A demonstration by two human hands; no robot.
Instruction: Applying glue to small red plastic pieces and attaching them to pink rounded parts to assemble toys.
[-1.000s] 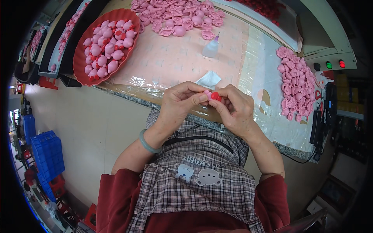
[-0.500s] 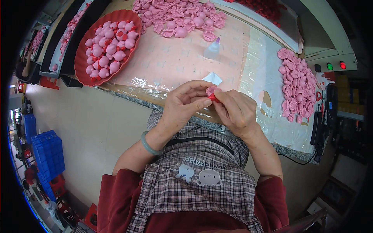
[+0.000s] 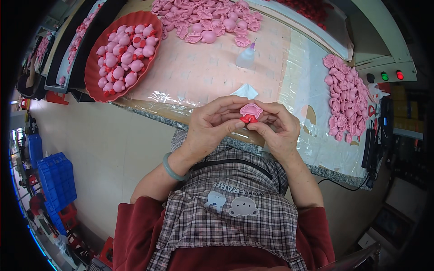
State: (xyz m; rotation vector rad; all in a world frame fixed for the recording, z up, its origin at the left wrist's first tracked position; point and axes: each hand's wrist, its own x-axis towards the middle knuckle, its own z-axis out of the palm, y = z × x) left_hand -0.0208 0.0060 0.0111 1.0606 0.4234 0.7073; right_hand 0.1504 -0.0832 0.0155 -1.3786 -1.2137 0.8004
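Between my two hands, above the table's near edge, is a small pink hollow plastic shell [image 3: 251, 110] with a red leg-like part [image 3: 249, 119] at its lower side. My left hand [image 3: 214, 118] pinches it from the left, thumb at the red part. From the right, my right hand [image 3: 279, 125] grips it too, thumb against the red part and fingers on the pink shell. The shell's open side faces up. A white cloth or paper piece [image 3: 245, 91] lies just beyond my fingers. Farther off, a small squeeze bottle with a needle tip [image 3: 245, 58] stands upright.
A red fluted bowl [image 3: 92, 77] of pink-and-red pieces sits at the left. Pink shells [image 3: 203, 20] are heaped at the back, and more pink pieces [image 3: 346, 99] at the right. A metal housing with lit buttons [image 3: 392, 76] stands far right; blue crates [image 3: 56, 180] are on the floor.
My right hand has opened up from a tight pinch and shifted its hold. The pink shell and red part have turned and now show more fully between both hands.
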